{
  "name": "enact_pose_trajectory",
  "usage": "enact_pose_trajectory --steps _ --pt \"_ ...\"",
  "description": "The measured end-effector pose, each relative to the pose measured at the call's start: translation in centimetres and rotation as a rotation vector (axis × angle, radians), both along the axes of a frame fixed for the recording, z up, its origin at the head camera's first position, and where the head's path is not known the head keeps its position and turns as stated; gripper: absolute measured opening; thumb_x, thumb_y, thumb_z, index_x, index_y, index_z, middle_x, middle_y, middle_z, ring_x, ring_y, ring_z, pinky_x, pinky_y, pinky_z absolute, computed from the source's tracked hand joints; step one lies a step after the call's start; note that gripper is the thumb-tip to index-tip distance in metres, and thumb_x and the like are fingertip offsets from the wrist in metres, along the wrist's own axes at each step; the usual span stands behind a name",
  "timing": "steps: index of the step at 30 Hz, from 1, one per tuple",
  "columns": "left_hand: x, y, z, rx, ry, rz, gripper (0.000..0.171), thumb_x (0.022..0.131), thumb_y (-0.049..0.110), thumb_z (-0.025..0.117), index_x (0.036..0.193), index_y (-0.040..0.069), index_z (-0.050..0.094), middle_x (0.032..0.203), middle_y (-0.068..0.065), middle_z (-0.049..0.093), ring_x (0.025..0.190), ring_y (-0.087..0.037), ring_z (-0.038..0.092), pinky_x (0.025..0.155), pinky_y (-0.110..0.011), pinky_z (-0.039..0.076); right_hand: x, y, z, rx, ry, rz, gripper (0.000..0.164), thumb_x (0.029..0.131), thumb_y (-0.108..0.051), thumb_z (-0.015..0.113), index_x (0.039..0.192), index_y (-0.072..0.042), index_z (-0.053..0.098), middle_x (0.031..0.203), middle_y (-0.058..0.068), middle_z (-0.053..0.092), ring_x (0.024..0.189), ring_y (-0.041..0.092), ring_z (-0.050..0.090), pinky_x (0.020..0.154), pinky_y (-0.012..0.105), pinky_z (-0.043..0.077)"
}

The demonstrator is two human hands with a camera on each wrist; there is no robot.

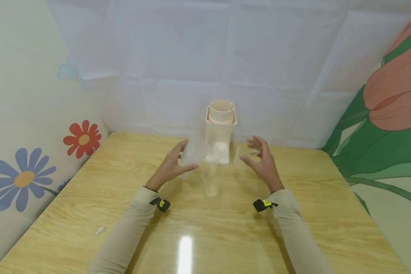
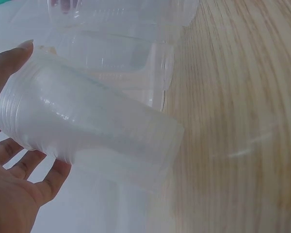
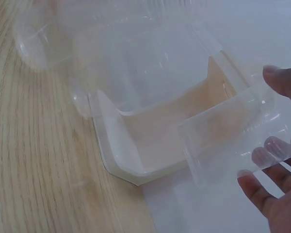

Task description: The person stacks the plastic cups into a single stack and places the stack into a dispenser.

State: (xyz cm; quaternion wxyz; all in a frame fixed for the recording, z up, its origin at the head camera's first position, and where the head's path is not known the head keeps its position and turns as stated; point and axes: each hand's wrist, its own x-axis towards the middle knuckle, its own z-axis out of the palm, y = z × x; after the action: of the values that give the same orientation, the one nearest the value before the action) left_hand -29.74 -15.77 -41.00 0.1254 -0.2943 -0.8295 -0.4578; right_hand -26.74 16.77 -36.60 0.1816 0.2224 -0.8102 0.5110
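Note:
My left hand (image 1: 171,166) holds a stack of translucent plastic cups (image 2: 92,116) tilted above the table, thumb on one side and fingers on the other. A single clear plastic cup (image 3: 223,128) is held between the thumb and fingers of my right hand (image 1: 266,167), also tilted. Between the hands another clear cup (image 1: 210,184) stands on the table; its outline is faint, and I cannot tell whether there is more than one. Behind it is an upright beige cup dispenser (image 1: 218,133) with a round ring on top and an open front at its base (image 3: 155,141).
The wood-grain table (image 1: 226,236) meets a white cloth backdrop (image 1: 178,76) just behind the dispenser. A small white scrap (image 1: 99,230) lies at the left of the table. Flower-printed panels (image 1: 24,114) flank both sides.

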Motion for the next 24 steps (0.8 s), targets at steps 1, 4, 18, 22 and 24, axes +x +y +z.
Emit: enact_pose_trajectory --steps 1,4,18,22,24 --pt "0.0 0.0 0.1 0.001 0.002 -0.001 0.088 0.084 0.022 0.083 0.154 0.004 0.033 0.143 -0.019 0.050 0.122 -0.032 0.054 0.093 -0.050 0.053 0.0 0.0 0.0 -0.004 0.002 -0.001 0.072 0.089 0.004 0.071 0.148 0.008 0.031 0.141 0.029 0.049 0.124 0.041 0.050 0.090 0.031 0.042" --pt "0.0 0.1 0.2 0.001 0.006 -0.004 0.088 0.084 0.021 0.083 0.154 0.005 0.033 0.142 -0.019 0.051 0.122 -0.032 0.054 0.093 -0.050 0.053 -0.1 0.1 0.2 -0.022 0.005 -0.001 0.073 0.088 0.005 0.071 0.148 0.008 0.031 0.140 0.029 0.050 0.124 0.041 0.051 0.092 0.041 0.044" --pt "0.0 0.1 0.2 0.006 0.011 -0.007 0.088 0.084 0.021 0.084 0.154 0.006 0.033 0.142 -0.019 0.051 0.122 -0.032 0.055 0.092 -0.050 0.054 0.1 0.0 0.9 -0.077 0.053 0.027 0.072 0.086 0.011 0.070 0.146 0.012 0.030 0.140 0.033 0.048 0.124 0.047 0.049 0.092 0.023 0.048" --pt "0.0 0.1 0.2 0.002 0.008 -0.004 0.087 0.084 0.022 0.083 0.154 0.006 0.033 0.143 -0.018 0.050 0.122 -0.032 0.055 0.092 -0.050 0.053 0.2 0.0 1.0 -0.085 0.054 0.033 0.072 0.087 0.011 0.069 0.146 0.013 0.029 0.140 0.033 0.047 0.125 0.047 0.049 0.095 0.044 0.049" --pt "0.0 0.1 0.2 -0.003 0.004 0.000 0.087 0.084 0.023 0.083 0.154 0.006 0.034 0.143 -0.018 0.051 0.122 -0.032 0.055 0.093 -0.049 0.053 0.2 0.0 1.1 -0.091 0.053 0.035 0.072 0.087 0.011 0.069 0.147 0.013 0.029 0.141 0.033 0.047 0.125 0.048 0.048 0.096 0.048 0.048"
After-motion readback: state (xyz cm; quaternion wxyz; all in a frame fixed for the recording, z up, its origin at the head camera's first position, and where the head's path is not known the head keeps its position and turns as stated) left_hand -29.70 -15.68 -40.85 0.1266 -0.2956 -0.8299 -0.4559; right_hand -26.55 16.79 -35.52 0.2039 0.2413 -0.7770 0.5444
